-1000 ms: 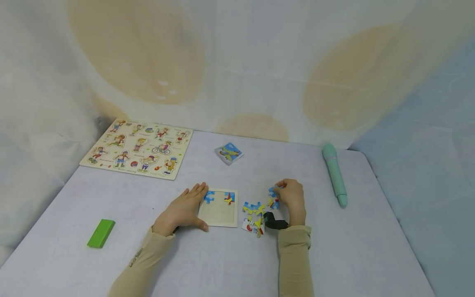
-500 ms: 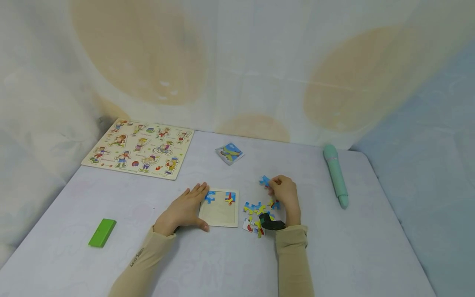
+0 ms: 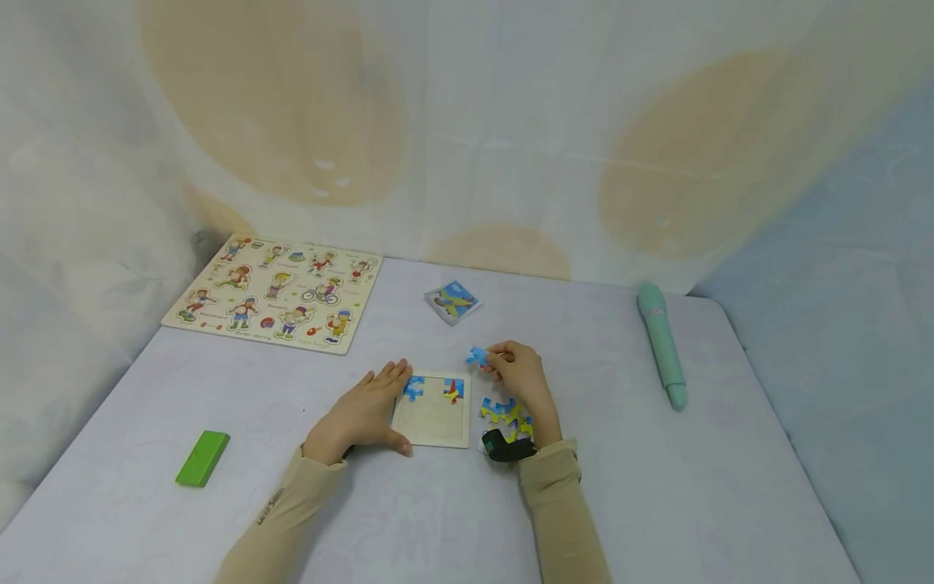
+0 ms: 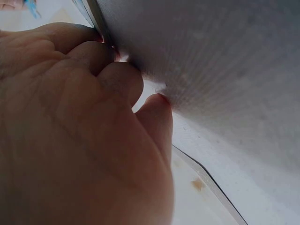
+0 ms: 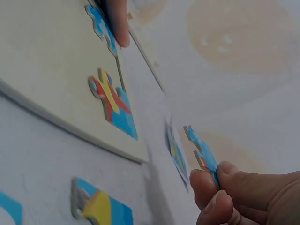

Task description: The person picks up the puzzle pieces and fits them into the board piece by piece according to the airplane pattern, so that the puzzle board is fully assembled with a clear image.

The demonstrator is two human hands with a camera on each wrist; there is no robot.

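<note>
Right wrist cam: thin, knobby, blue-&-red puzzle pc (image 5: 204,149) in R hand (image 3: 521,377) pinch-grip, L hand (image 3: 365,412) straight-fingered.

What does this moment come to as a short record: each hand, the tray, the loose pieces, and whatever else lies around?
Left hand: touches the tray at its left side
Right hand: pinches a mostly blue puzzle piece, raised off the table
In tray: blue corner piece, far left; multicoloured corner piece, far right
Loose pieces: right of the tray, partly hidden by the wrist camera
Elsewhere: picture card, sports board, green block, mint-green microphone
</note>
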